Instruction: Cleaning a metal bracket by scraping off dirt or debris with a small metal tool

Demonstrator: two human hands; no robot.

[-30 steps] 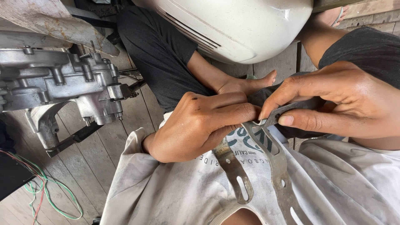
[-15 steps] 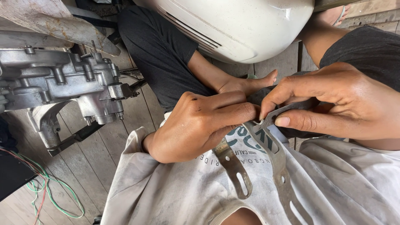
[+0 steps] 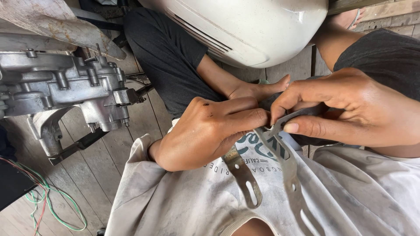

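Thin grey gasket (image 3: 288, 175), slotted w/ bolt holes, hangs over your lap against the pale shirt (image 3: 183, 205): light, floppy, prob. tears easily, so grip the wide lobes, not the narrow bridges. Left hand (image 3: 205, 131) curled shut on one strip; right hand (image 3: 350, 109) pinches its upper end. Top loop hidden behind fingers; lower end cut off.
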